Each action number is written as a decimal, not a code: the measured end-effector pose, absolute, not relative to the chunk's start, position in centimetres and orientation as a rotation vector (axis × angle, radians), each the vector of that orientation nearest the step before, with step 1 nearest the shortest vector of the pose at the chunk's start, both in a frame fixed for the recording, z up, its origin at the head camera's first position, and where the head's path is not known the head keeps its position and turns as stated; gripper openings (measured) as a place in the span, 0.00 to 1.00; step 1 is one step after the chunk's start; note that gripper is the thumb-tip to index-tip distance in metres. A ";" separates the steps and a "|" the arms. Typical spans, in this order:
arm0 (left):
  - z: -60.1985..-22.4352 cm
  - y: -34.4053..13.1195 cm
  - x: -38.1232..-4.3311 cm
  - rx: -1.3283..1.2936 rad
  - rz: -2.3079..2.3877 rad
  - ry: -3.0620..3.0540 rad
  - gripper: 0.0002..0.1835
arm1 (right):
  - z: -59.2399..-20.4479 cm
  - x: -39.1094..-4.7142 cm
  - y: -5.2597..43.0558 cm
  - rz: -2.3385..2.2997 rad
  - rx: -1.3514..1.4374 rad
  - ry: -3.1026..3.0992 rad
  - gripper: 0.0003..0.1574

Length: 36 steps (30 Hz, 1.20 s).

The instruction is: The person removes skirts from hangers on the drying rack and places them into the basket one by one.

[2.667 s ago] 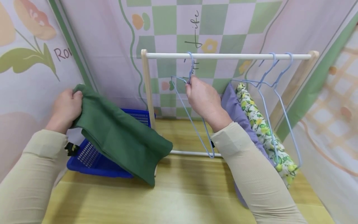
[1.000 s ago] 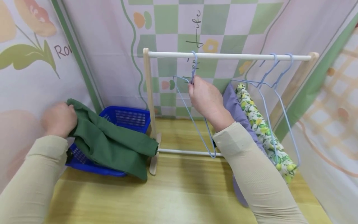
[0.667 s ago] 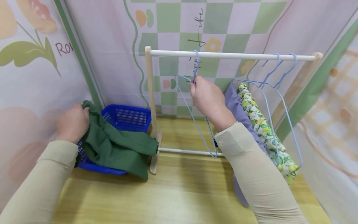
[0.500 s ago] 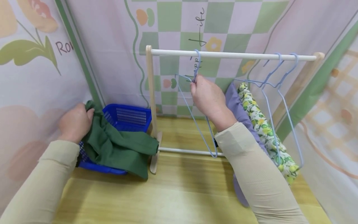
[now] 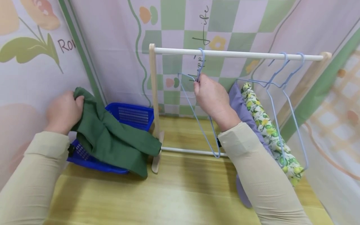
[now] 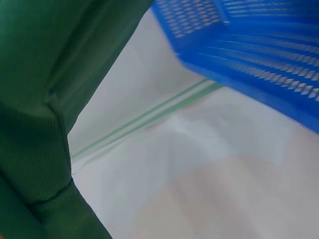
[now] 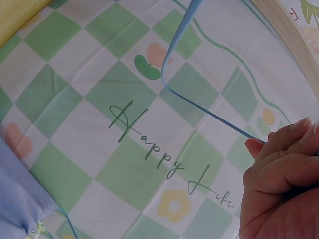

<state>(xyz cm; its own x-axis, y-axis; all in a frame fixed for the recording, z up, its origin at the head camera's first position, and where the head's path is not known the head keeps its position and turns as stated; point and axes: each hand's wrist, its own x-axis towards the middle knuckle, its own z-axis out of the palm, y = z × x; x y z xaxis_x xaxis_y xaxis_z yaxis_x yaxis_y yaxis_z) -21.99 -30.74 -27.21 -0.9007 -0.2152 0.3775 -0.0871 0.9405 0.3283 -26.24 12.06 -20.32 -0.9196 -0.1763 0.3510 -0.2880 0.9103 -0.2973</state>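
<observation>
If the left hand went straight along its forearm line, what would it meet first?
Probably the floral wall cloth, beyond the green garment that the left hand grips. The blue basket looks lower than that line, though depth is unclear.

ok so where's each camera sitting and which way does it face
Head: worn on the person's head, facing forward and down; the left hand holding a green cloth, the right hand on a blue hanger, and both beige sleeves show.
Left wrist: on that wrist, facing past the cloth toward a blue basket; no hand plainly shows.
Right wrist: on that wrist, facing the checkered backdrop; the right hand shows at lower right.
Shared: head and right wrist both show the hanger and backdrop lettering.
</observation>
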 end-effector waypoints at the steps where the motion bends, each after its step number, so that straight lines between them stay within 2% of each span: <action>1: -26.8 -30.5 -21.9 0.213 -0.442 -2.669 0.27 | -20.3 -26.2 12.1 0.495 0.345 -2.756 0.19; 14: -21.0 -28.7 -21.6 0.180 -0.492 -2.583 0.26 | -20.2 -26.1 12.1 0.503 0.357 -2.754 0.18; 29: -15.1 -24.3 -20.0 0.105 -0.782 -2.437 0.24 | -20.2 -26.0 12.1 0.501 0.356 -2.740 0.18; 36: -13.4 -24.6 -20.2 0.142 -0.796 -2.451 0.23 | -20.2 -25.9 12.2 0.504 0.355 -2.744 0.19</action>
